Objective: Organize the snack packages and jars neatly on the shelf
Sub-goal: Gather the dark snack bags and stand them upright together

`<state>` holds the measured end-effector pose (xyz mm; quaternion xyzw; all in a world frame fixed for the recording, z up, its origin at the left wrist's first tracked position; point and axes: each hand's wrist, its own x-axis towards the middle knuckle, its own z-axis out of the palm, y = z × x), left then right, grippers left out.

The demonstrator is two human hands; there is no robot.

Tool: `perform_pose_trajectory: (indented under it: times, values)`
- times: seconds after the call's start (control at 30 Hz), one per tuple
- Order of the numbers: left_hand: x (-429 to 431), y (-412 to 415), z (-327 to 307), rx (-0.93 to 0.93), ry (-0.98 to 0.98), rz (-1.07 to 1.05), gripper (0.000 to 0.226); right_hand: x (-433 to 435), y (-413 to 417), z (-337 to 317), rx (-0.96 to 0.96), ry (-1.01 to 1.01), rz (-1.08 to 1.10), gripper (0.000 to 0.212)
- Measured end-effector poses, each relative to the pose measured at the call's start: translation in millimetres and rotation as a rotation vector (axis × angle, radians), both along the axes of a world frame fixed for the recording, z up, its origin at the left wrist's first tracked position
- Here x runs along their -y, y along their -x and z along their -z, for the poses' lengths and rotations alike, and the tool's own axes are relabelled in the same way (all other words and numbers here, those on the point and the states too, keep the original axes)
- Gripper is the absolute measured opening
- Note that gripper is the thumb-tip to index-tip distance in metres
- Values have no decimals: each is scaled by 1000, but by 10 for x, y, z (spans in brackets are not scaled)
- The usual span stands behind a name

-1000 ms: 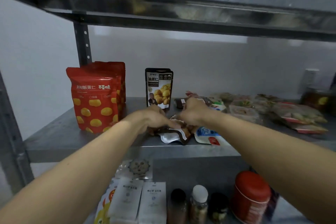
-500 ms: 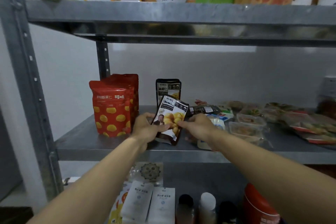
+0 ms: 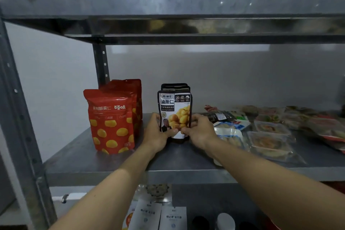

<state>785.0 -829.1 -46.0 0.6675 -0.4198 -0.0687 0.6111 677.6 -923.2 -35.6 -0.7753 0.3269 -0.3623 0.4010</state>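
Note:
A black chestnut pouch [image 3: 175,110] stands upright on the grey metal shelf [image 3: 115,166], directly in front of a second black pouch [image 3: 174,86] of which only the top shows. My left hand [image 3: 155,132] grips its lower left side and my right hand [image 3: 200,130] grips its lower right side, thumbs on the front. To the left stand red chestnut bags [image 3: 111,121] in a row, front to back.
Loose flat snack packets and clear trays [image 3: 268,136] lie scattered on the shelf's right half. An upright post [image 3: 100,63] rises behind the red bags. The upper shelf [image 3: 168,2] carries packages. Below are white pouches [image 3: 160,216] and jar lids [image 3: 225,220].
Both hands lifted the black pouch from flat on the shelf, tilted it up, and now hold it upright in front of the other black pouch. The camera view rose and shifted left.

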Motion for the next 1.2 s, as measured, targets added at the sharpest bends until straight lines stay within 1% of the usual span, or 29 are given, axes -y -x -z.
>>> perform_pose_trajectory:
  times: [0.1,0.33,0.73,1.1,1.13,1.2]
  values:
    - [98,-130,9,32,-8,18,42,71,-120,11,-8,18,-9,29]
    - [239,-310,51,43,-16,50,40,165,-219,11,-40,61,3,25]
    - [260,-328,104,44,-38,109,46,163,-54,-39,-100,120,-29,24]
    - [234,-304,105,39,-59,83,49,173,-55,-5,-107,122,-2,22]
    - [234,-301,106,42,-68,74,49,166,-50,-4,-115,120,-1,23]
    - [225,-290,94,50,-92,52,49,140,-24,-19,-133,95,1,35]
